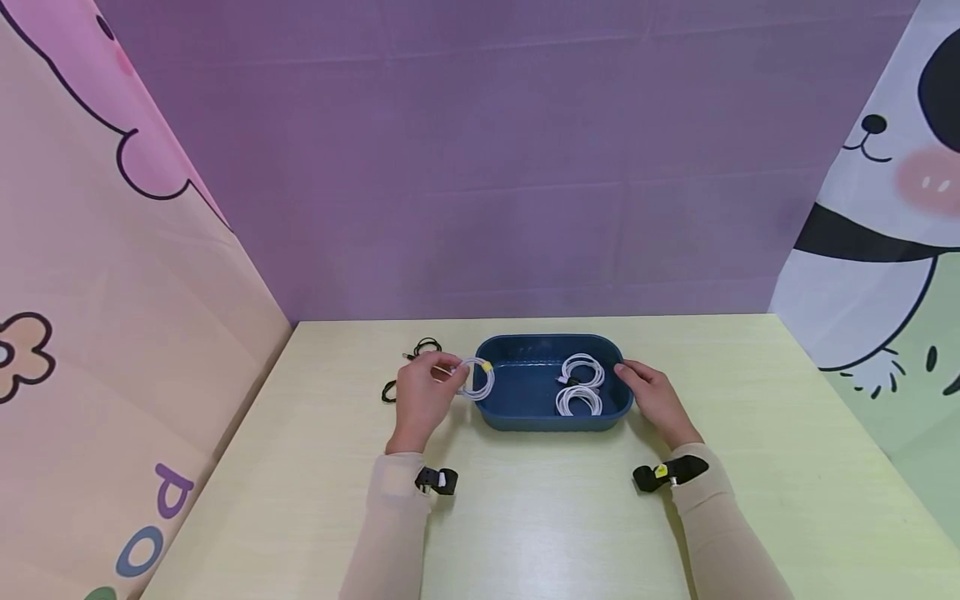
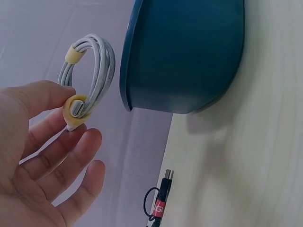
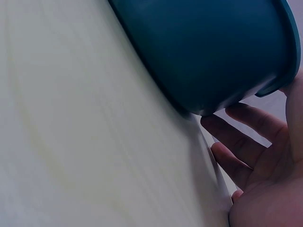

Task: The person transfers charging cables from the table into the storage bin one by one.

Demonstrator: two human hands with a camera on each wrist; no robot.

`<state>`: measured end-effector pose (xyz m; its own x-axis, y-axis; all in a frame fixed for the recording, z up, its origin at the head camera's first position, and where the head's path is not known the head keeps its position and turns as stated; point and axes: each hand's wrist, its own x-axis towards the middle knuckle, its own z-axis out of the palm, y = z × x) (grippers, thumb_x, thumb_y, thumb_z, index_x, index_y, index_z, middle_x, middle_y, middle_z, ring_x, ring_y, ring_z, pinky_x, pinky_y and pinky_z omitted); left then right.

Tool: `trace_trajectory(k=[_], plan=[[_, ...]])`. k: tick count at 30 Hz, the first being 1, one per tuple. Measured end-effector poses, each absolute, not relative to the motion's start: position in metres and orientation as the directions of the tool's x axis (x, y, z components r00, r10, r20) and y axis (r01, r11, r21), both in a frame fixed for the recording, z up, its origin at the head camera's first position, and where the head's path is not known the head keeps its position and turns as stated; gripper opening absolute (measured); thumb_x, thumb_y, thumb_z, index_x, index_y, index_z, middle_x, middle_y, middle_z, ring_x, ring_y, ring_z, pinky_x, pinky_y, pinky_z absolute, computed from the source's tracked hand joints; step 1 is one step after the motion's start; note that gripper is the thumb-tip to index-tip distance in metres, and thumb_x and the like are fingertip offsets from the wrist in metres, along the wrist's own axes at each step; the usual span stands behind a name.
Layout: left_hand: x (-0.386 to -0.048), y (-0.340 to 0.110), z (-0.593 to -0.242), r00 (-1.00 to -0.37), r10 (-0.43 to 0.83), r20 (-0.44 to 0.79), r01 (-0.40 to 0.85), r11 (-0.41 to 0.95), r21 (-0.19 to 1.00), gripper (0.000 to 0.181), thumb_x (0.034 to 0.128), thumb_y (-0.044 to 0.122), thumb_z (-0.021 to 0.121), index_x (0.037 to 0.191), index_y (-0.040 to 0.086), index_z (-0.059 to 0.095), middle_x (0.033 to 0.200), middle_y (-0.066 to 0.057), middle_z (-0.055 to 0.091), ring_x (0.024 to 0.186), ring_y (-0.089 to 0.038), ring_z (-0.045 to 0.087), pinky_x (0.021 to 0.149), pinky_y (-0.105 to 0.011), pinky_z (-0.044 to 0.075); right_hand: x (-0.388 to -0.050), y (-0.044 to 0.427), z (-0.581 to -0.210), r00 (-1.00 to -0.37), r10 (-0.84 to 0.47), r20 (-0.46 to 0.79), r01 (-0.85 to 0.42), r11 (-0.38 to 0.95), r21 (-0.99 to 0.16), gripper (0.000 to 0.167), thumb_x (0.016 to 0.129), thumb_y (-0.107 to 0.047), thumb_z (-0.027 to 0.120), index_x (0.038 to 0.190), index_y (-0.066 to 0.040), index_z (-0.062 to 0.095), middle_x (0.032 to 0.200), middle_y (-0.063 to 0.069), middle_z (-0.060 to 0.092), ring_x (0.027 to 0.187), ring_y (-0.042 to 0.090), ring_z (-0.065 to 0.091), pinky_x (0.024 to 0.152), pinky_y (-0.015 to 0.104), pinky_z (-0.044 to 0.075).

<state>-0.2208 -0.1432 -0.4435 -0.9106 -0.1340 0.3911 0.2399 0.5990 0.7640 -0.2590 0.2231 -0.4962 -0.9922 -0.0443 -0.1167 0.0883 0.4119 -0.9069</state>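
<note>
A coiled white cable (image 2: 102, 66) with yellow ties is pinched between the thumb and fingers of my left hand (image 1: 427, 396). In the head view this coil (image 1: 483, 385) hangs at the left rim of a blue plastic bin (image 1: 555, 423). My right hand (image 1: 656, 400) holds the bin's right end, thumb at the rim and fingertips against the outer wall. Inside the bin, on its right side, lie two more white cable coils, a rear one (image 1: 592, 364) and a front one (image 1: 579, 401), with a black piece between them.
Left of the bin, partly behind my left hand, black cable (image 1: 427, 342) lies on the pale wooden table (image 1: 540, 517). The left wrist view shows a black plug with a red label (image 2: 160, 208) there. A purple cloth backdrop (image 1: 480, 167) rises behind the table, with printed cloths on both sides.
</note>
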Motion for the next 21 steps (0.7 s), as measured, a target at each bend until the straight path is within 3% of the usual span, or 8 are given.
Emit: trace_trajectory(k=[21], plan=[[-0.222,-0.132,-0.445,-0.901,-0.113,0.418,0.265,0.619,0.739,0.014,0.0881,0.021,0.081,0.096,0.010,0.079,0.091,-0.006,0.075,0.079,-0.022,0.072,0.072,-0.035,0.057,-0.261,0.224,-0.498,-0.991,-0.044,-0.123,0.096,0.392,-0.915,0.073,0.105,-0.053,0.049,0.155,-0.001,0.040,0.162,0.022,0.037,0.155,0.040,0.027,0.126,0.056,0.021]])
